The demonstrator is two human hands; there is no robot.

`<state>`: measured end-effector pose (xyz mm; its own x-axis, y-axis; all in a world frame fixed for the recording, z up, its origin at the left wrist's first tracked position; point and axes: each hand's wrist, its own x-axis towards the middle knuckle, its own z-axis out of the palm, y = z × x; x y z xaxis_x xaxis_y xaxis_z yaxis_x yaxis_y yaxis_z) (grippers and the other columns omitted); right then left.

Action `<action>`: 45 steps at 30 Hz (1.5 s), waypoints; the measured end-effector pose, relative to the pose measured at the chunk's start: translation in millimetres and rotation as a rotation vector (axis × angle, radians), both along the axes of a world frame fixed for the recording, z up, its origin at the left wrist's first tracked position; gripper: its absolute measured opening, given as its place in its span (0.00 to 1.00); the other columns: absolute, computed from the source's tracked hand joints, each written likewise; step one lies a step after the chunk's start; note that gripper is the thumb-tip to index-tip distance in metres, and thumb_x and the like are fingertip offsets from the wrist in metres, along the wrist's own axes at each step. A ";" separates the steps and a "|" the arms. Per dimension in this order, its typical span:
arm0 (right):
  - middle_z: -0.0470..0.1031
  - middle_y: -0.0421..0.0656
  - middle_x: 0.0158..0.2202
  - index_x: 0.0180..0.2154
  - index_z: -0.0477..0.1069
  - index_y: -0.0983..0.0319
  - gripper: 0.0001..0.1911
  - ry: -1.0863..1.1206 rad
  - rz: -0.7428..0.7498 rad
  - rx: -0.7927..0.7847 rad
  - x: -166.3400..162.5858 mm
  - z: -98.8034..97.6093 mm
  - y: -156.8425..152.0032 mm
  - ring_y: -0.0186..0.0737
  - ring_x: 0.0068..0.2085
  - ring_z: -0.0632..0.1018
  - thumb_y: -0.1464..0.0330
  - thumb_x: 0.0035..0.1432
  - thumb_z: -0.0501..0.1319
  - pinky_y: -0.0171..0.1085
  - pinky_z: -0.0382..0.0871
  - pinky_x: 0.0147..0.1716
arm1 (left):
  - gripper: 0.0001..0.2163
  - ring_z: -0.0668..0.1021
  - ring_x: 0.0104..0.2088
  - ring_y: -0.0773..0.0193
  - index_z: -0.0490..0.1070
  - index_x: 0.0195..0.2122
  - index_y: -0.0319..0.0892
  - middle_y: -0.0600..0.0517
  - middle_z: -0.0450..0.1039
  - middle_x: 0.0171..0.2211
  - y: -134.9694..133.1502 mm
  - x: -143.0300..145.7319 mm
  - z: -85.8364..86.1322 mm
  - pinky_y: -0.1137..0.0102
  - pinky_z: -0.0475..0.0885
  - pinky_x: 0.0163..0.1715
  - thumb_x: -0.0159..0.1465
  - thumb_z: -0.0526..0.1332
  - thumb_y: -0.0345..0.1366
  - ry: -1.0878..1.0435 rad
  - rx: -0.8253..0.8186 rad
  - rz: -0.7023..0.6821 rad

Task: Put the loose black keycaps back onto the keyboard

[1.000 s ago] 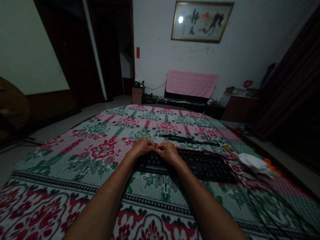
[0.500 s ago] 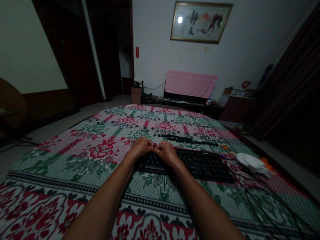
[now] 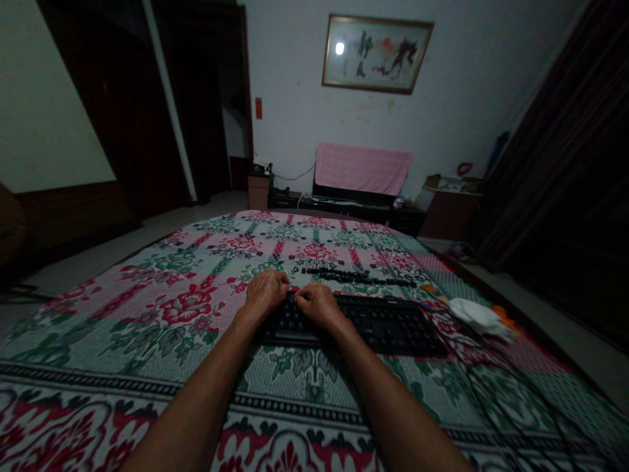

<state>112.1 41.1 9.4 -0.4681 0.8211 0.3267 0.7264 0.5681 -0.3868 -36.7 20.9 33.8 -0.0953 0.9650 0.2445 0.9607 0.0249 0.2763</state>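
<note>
At left end of keyboard (image 3: 354, 321): both hands down on the keys

On keyboard's far-left corner, curled left hand (image 3: 265, 292), fingertips tucked toward the back edge. Just right of it, nearly touching, right hand (image 3: 319, 305), knuckles up, fingers bent down onto the keys. Cannot tell whether either grip pinches a keycap or only presses: fingertips hidden, frame dim. Keyboard black, flat on floral bedspread (image 3: 147, 314), long side across the view, right half free of hands. Just beyond keyboard and parallel to it, thin row of small black pieces (image 3: 354, 276), probably loose keycaps, too dark to confirm. Off keyboard's right end, white cloth (image 3: 474, 313) with something orange behind. Far beyond keyboard, at the wall, pink towel (image 3: 362, 169) draped over dark furniture.

Judged step: fingertip work on keys at keyboard's left end, nothing lifted clear of it. Judged need for next move: firm hold on keyboard corner with left hand, small precise fingertip force from right hand, no dragging of keyboard across soft bedspread.
</note>
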 end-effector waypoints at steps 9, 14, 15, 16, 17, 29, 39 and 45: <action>0.74 0.43 0.36 0.37 0.75 0.60 0.13 0.092 -0.139 0.104 15.3 3.3 17.0 0.36 0.38 0.72 0.70 0.53 0.53 0.31 0.62 0.40 | 0.13 0.71 0.45 0.59 0.74 0.38 0.48 0.50 0.74 0.39 1.3 -5.1 -11.4 0.67 0.63 0.46 0.57 0.53 0.40 -0.032 -0.112 -0.061; 0.71 0.46 0.40 0.41 0.73 0.58 0.15 -0.095 -0.332 0.069 33.7 6.5 50.2 0.39 0.42 0.71 0.71 0.52 0.53 0.35 0.62 0.43 | 0.13 0.72 0.43 0.58 0.75 0.37 0.47 0.49 0.75 0.38 1.1 -4.5 -8.8 0.68 0.65 0.43 0.57 0.52 0.39 -0.028 -0.141 -0.062; 0.70 0.46 0.41 0.42 0.73 0.58 0.16 -0.138 -0.359 0.071 35.2 6.8 55.6 0.41 0.43 0.71 0.70 0.52 0.53 0.36 0.61 0.43 | 0.13 0.72 0.43 0.58 0.75 0.37 0.47 0.49 0.75 0.38 1.0 -4.4 -8.5 0.68 0.65 0.42 0.57 0.52 0.39 -0.028 -0.141 -0.066; 0.70 0.47 0.41 0.42 0.72 0.57 0.16 -0.180 -0.374 0.072 36.0 7.0 60.1 0.42 0.44 0.70 0.69 0.52 0.54 0.37 0.61 0.44 | 0.13 0.72 0.43 0.58 0.75 0.37 0.47 0.49 0.75 0.38 1.0 -4.5 -8.3 0.68 0.65 0.42 0.57 0.52 0.39 -0.029 -0.142 -0.066; 0.69 0.47 0.41 0.43 0.72 0.56 0.16 -0.220 -0.385 0.072 36.1 7.0 63.7 0.43 0.44 0.70 0.68 0.52 0.54 0.38 0.61 0.44 | 0.13 0.72 0.43 0.58 0.75 0.37 0.47 0.49 0.75 0.38 0.9 -4.5 -8.2 0.68 0.65 0.42 0.57 0.52 0.39 -0.030 -0.144 -0.063; 0.68 0.49 0.41 0.43 0.72 0.55 0.16 -0.414 -0.371 0.116 34.3 4.1 75.7 0.48 0.44 0.69 0.62 0.54 0.52 0.43 0.59 0.42 | 0.13 0.73 0.42 0.57 0.74 0.36 0.48 0.49 0.75 0.38 3.0 -4.7 -10.8 0.67 0.66 0.41 0.57 0.52 0.39 -0.017 -0.138 -0.061; 0.68 0.49 0.40 0.39 0.73 0.57 0.15 -0.425 -0.342 0.128 33.6 2.0 80.9 0.46 0.44 0.69 0.62 0.52 0.54 0.42 0.57 0.42 | 0.12 0.73 0.43 0.57 0.74 0.37 0.48 0.49 0.75 0.38 6.8 -6.6 -13.9 0.66 0.66 0.41 0.56 0.52 0.38 -0.026 -0.136 -0.073; 0.70 0.48 0.39 0.35 0.75 0.60 0.12 -0.372 -0.354 0.111 31.6 6.3 77.0 0.45 0.43 0.70 0.64 0.50 0.56 0.41 0.58 0.42 | 0.13 0.73 0.43 0.56 0.74 0.37 0.48 0.49 0.75 0.38 5.9 -5.8 -11.9 0.65 0.66 0.42 0.56 0.52 0.39 -0.039 -0.152 -0.066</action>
<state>143.7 118.0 15.7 -0.2693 0.9199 0.2850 0.9581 0.2859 -0.0173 -42.5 26.8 21.9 -0.0366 0.9950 0.0925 0.9502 0.0060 0.3114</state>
